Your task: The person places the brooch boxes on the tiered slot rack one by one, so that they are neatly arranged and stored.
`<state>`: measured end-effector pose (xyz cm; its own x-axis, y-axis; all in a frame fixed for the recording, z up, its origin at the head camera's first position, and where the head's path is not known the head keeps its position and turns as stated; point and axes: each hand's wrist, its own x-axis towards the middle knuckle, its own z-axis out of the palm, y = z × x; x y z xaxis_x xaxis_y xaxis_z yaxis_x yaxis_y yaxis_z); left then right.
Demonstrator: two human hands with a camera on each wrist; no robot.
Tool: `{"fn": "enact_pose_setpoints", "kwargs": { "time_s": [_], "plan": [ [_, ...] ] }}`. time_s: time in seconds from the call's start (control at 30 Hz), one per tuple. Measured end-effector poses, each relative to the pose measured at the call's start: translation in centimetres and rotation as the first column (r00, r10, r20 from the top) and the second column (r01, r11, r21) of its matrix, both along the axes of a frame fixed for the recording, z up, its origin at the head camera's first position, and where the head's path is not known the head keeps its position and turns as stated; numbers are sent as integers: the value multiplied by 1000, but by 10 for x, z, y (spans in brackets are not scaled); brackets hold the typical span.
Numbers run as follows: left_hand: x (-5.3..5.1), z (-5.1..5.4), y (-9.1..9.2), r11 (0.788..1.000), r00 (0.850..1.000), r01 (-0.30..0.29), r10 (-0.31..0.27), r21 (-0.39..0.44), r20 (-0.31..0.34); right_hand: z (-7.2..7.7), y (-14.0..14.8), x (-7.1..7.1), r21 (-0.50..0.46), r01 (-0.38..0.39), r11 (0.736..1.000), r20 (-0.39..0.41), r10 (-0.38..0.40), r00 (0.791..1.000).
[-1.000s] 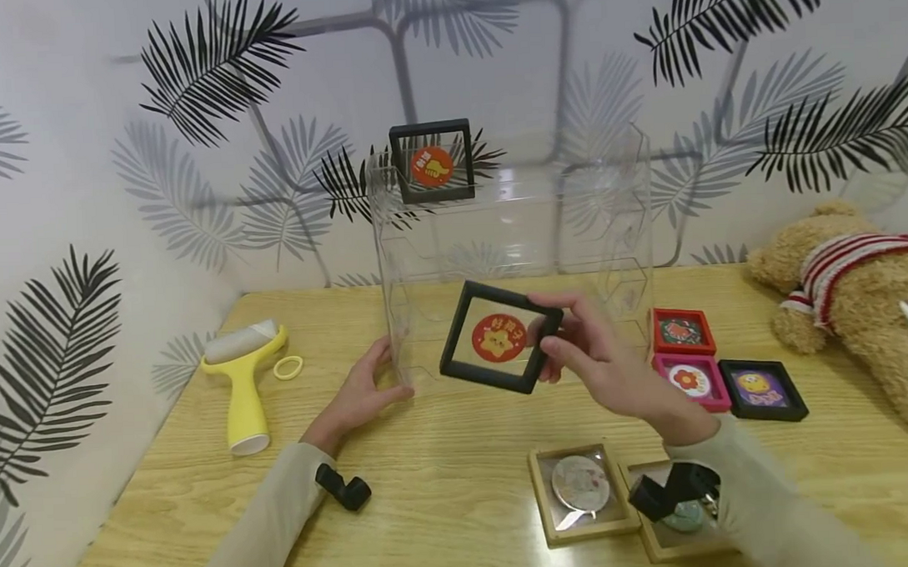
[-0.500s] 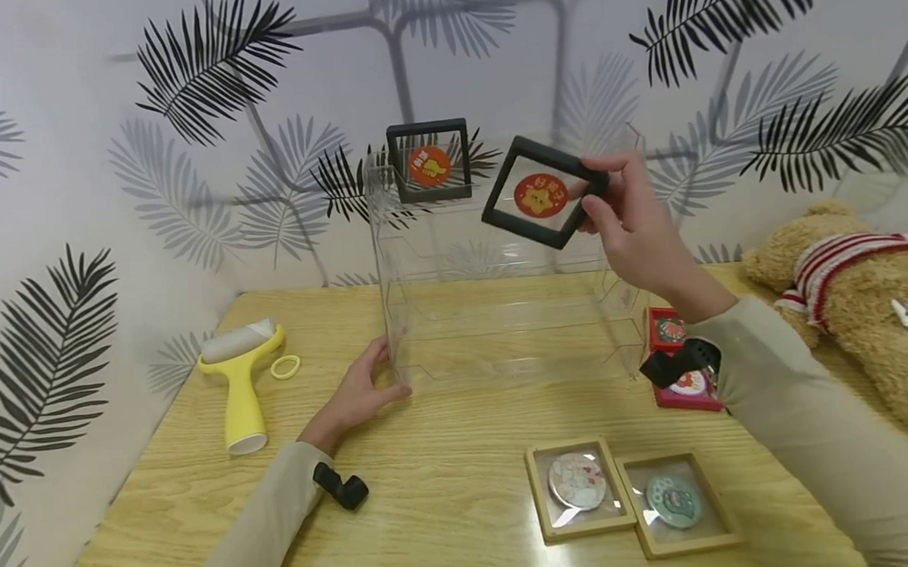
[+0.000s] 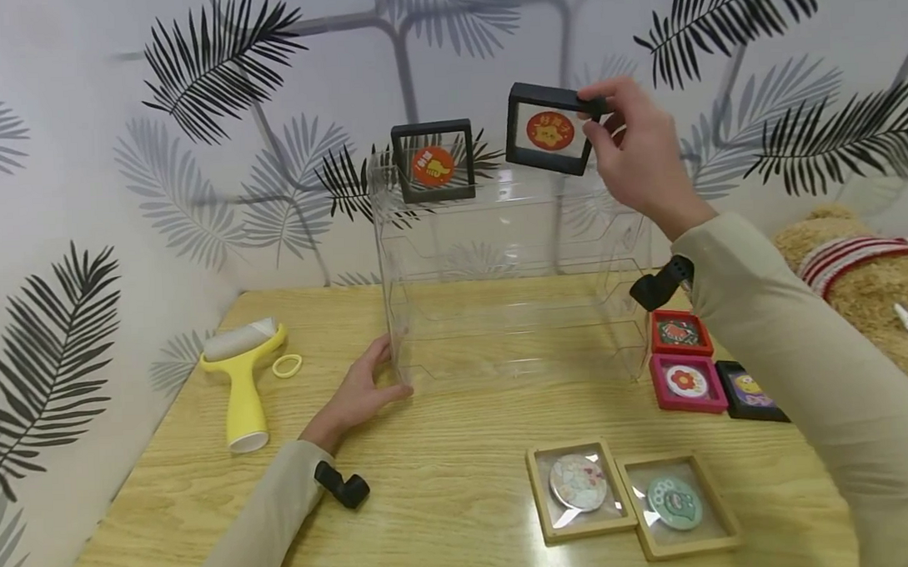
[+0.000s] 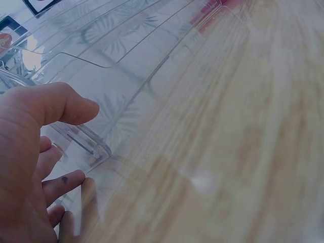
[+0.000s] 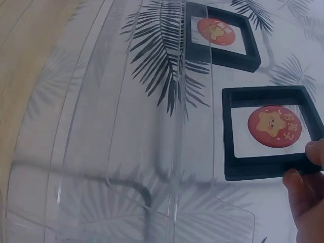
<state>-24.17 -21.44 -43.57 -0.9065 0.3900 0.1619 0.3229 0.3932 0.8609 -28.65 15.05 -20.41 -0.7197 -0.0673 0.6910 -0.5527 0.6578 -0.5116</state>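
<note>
My right hand pinches a square black display frame by its right side; a red star badge shows in its clear middle. In the right wrist view, that frame is upright beside the top of a clear acrylic tiered rack; whether it touches the rack cannot be told. Another black display frame, with an orange thumbs-up badge, stands on the rack's top left. My left hand touches the rack's lower left side. Its thumb points forward, and its fingers lie along the outer panel.
Two tan-framed badges lie at the table's front. Red, pink and black frames lie right of the rack. A yellow lint roller and yellow ring are left. A teddy bear sits far right.
My right hand has raised the display frame from in front of the rack to its top right and turned it more level. My left hand stays at the rack's lower left.
</note>
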Motion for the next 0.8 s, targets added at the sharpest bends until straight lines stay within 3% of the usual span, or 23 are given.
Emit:
{"fn": "enact_pose_setpoints", "kwargs": {
  "time_s": [0.3,0.7,0.8],
  "plan": [
    [-1,2,-1,1000,1000,-4,4,-30,-5,8,-4,-19,62,105,993,-48,-102,994],
    [-1,0,0,1000,1000,-9,9,-15,-4,3,1,-28,107,104,989,98,-115,989],
    [0,0,1,1000,1000,-7,7,-9,-5,1,2,-27,120,107,987,104,-120,987]
  ]
}}
